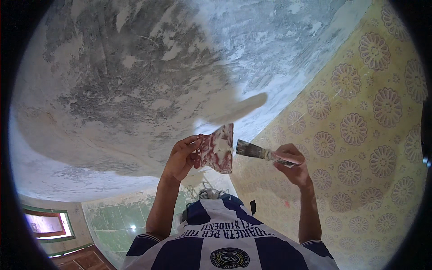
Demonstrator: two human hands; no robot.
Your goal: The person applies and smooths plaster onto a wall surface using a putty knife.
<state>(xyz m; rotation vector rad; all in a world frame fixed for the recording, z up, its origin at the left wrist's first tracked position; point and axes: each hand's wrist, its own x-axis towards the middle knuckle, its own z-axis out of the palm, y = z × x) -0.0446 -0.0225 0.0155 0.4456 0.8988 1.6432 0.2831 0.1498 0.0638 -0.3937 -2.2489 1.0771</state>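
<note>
My left hand (181,157) grips the edge of a reddish, flat plaster board (211,152), its face smeared with white filler (221,146). In my right hand (291,163) is a putty knife (252,150), held by the handle with its blade pointing left. The dark, filler-streaked blade lies just right of the board, with a narrow gap between them. Beyond both hands rises a wall (135,81) with patchy grey and white plaster. A shadow of my arms and tools falls across it.
On the right is a yellowish wall (353,128) with a pinkish flower pattern, meeting the plastered wall at a corner. Green tiles (118,220) show at the lower left, beside a framed window (45,224) and a brown wooden door (81,260).
</note>
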